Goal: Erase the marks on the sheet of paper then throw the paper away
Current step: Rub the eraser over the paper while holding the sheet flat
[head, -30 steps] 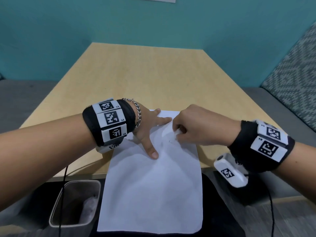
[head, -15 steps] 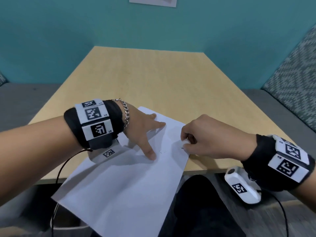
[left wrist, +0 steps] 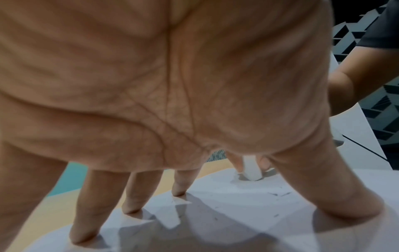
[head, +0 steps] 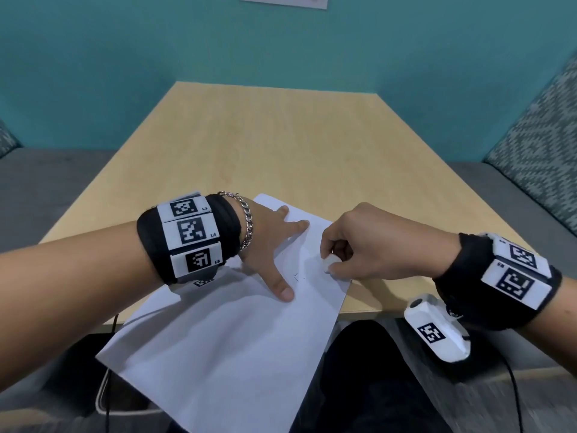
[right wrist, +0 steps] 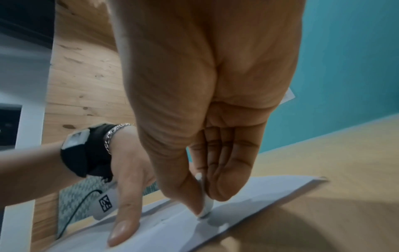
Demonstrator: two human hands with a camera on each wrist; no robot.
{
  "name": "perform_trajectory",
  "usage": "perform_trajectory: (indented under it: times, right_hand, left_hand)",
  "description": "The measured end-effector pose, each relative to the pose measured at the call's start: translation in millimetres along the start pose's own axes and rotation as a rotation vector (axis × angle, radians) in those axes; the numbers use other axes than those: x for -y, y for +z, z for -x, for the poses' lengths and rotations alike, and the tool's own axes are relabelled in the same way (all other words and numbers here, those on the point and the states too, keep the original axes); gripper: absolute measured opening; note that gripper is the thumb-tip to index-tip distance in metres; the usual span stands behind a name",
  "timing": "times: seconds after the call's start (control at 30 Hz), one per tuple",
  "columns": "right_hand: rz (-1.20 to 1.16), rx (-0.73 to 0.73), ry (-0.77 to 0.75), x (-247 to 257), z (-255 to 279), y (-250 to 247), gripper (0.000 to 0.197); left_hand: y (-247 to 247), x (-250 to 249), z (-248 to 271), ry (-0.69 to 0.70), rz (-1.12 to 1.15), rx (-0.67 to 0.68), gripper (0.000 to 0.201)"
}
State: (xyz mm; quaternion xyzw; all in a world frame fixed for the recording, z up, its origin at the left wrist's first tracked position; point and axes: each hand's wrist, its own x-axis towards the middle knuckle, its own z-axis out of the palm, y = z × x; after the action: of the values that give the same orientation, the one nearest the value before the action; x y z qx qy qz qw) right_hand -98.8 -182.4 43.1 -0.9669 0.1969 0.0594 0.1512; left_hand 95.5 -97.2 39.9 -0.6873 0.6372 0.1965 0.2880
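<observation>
Lying skewed across the near edge of the bench, the sheet of paper has its far part on the wood and its near part hanging off unsupported, above a bin whose rim shows on the floor. A few faint pencil marks remain between the two hands. The likeliest trouble, as I judge it, is the sheet buckling or tearing: it already bunches up around the eraser, and a hard stroke toward the free right edge could crease it or drag it off the wood. The left hand is open, fingers splayed straight and pressing the paper flat, thumb beside the marks. The right hand has its grip closed on the eraser, pinched between thumb and curled fingers, tip on the sheet.
</observation>
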Motion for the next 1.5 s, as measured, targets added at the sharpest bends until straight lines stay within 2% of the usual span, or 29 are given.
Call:
perform_trajectory:
  times: [0.17, 0.23, 0.33, 0.5, 0.67, 0.8, 0.97, 1.13, 1.27, 1.33, 1.5]
  right_hand:
    - [0.063, -0.078, 0.07, -10, -13, -5, 0.02]
    - [0.086, -0.065, 0.042, -8, -9, -3, 0.015]
    - [0.065, 0.038, -0.021, 3, -2, -4, 0.011]
    - [0.134, -0.082, 0.035, -4, -7, -3, 0.006]
    - [0.166, 0.001, -0.067, 14, 4, 3, 0.006]
    - [0.179, -0.08, 0.019, 0, -5, -3, 0.009]
    - [0.169, 0.012, -0.046, 21, 0, 5, 0.008]
    - [0.197, -0.067, 0.05, 0, -20, -6, 0.008]
    - [0.224, -0.019, -0.062, 17, -17, 2, 0.013]
    - [0.215, 0.0, -0.072, 15, -20, -3, 0.012]
    - [0.195, -0.051, -0.142, 1, -44, -13, 0.028]
  left_hand:
    - [1, -2, -1, -0.01, -0.024, 0.003, 0.144]
    - [0, -3, -1, -0.012, -0.028, 0.002, 0.144]
    - [0, -2, 0, -0.019, -0.026, 0.009, 0.145]
    - [-1, -3, 1, -0.02, -0.026, 0.005, 0.145]
    - [-1, -3, 1, -0.027, -0.027, 0.013, 0.146]
    - [-2, -5, 3, -0.026, -0.02, 0.012, 0.143]
    - [-1, -3, 4, -0.024, -0.016, 0.018, 0.145]
    - [-1, -4, 6, -0.042, -0.021, 0.011, 0.143]
    - [3, -1, 2, -0.04, -0.008, -0.01, 0.15]
    - [5, 1, 0, -0.044, 0.0, -0.014, 0.152]
    - [6, 3, 2, -0.036, 0.02, -0.043, 0.149]
